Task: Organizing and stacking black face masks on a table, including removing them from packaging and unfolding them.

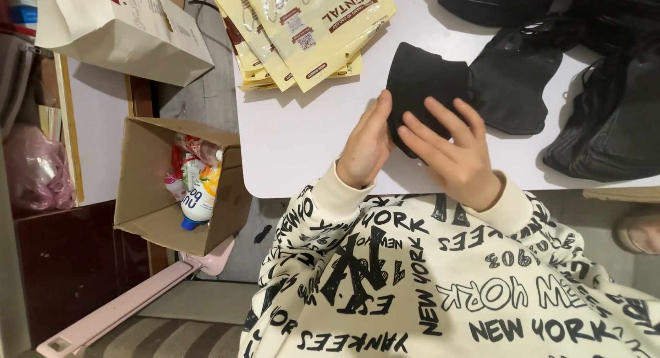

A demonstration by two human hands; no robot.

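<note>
A stack of black face masks [423, 83] lies on the white table [302, 145] near its front edge. My left hand [366, 146] presses flat against the stack's left side. My right hand [457, 155] rests on the stack's near end with fingers spread over it. Both hands hold the stack between them. More black masks [515, 76] lie just right of the stack, partly under it.
A pile of yellow flat pouches [302, 28] sits at the table's far left. Heaps of black masks [612, 117] fill the right side. Left of the table, on the floor, an open cardboard box [155, 214] holds bottles. A paper bag [117, 28] stands behind it.
</note>
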